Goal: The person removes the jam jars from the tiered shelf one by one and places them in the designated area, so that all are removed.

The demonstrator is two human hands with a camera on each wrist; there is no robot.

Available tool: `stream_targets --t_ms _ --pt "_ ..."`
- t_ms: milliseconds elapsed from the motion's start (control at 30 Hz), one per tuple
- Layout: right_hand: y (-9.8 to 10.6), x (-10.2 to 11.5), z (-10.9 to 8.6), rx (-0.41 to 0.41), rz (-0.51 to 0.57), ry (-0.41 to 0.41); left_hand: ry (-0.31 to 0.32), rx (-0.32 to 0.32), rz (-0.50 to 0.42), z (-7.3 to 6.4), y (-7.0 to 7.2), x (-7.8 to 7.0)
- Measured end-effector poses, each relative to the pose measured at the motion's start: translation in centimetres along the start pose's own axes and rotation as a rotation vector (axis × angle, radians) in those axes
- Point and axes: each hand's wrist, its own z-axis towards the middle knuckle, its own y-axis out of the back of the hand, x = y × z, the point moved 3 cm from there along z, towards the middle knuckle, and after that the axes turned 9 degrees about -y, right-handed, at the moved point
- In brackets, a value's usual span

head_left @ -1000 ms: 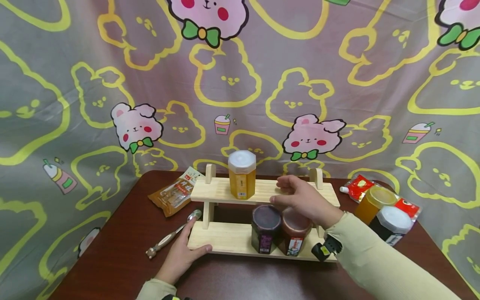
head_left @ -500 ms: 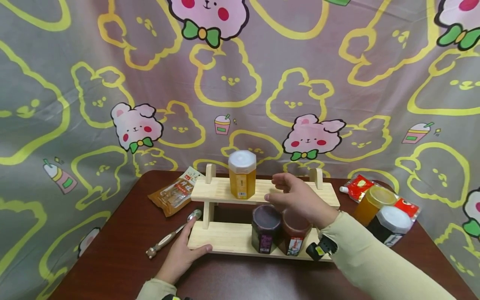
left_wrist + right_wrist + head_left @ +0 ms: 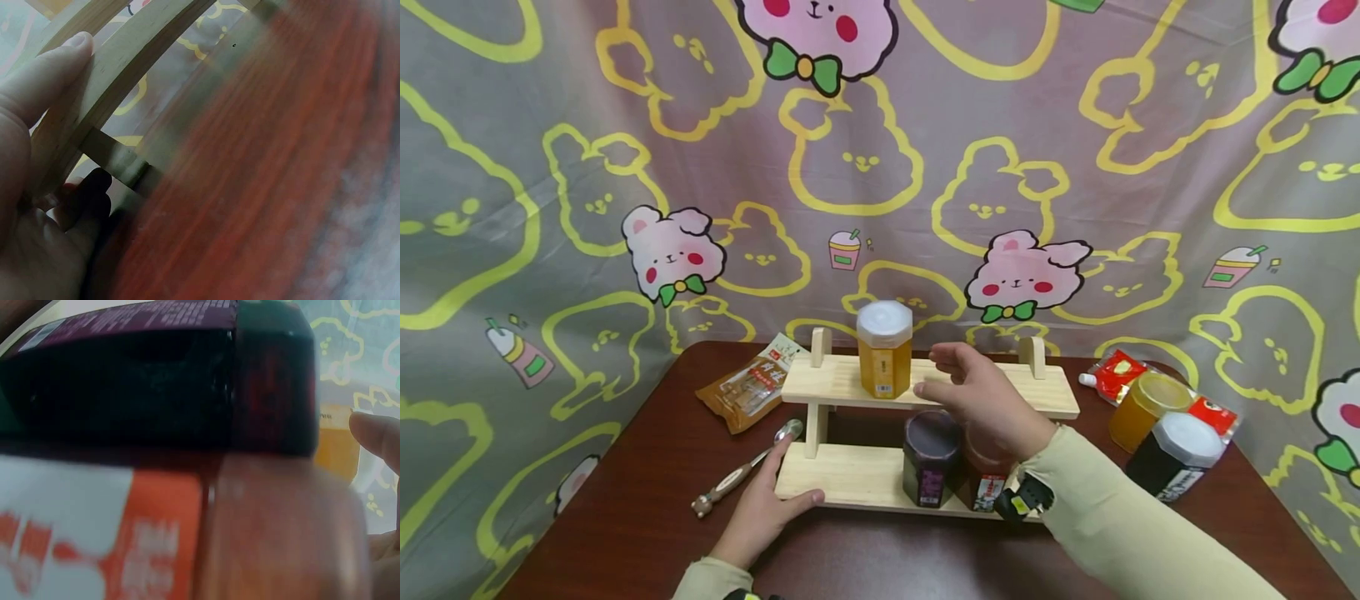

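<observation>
My left hand (image 3: 765,510) holds the left end of a two-tier wooden rack (image 3: 842,479), the thumb along its front edge. In the left wrist view the thumb lies against the board (image 3: 119,62). My right hand (image 3: 988,400) reaches over the upper board with fingers spread and nothing held. Just left of its fingertips stands a honey jar (image 3: 885,362) with a white lid; a small gap shows between them. On the lower board, a dark purple jar (image 3: 932,467) and a reddish-brown jar (image 3: 987,487) stand side by side, the latter partly hidden by my right hand and wrist.
To the right stand a yellow-lidded amber jar (image 3: 1146,408) and a white-lidded dark jar (image 3: 1176,457), near red packets (image 3: 1122,373). Left of the rack lie a brown snack packet (image 3: 752,387) and a long-handled spoon (image 3: 730,483). A patterned curtain (image 3: 880,275) hangs behind the table.
My right hand has moved left along the upper board, closer to the honey jar. The left hand, the rack and the jars have stayed in place.
</observation>
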Motion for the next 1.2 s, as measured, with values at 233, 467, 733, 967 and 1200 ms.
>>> stream_targets --t_ms 233,467,733,967,1200 --pt "-1.4 0.5 0.4 0.01 0.114 -0.028 0.0 0.003 -0.008 0.0 0.0 0.0" --pt "-2.2 0.9 0.9 -0.002 0.093 -0.035 0.006 0.004 0.004 0.0 0.0 0.0" --pt "-2.6 1.2 1.4 -0.013 0.068 -0.038 0.006 0.001 0.003 0.0 0.0 0.0" --pt "-3.1 1.5 2.0 -0.019 0.088 -0.042 0.007 0.002 -0.002 -0.1 0.0 0.0" --pt "-3.5 2.1 3.0 -0.031 0.092 -0.026 0.007 0.003 0.0 0.0 0.0 0.0"
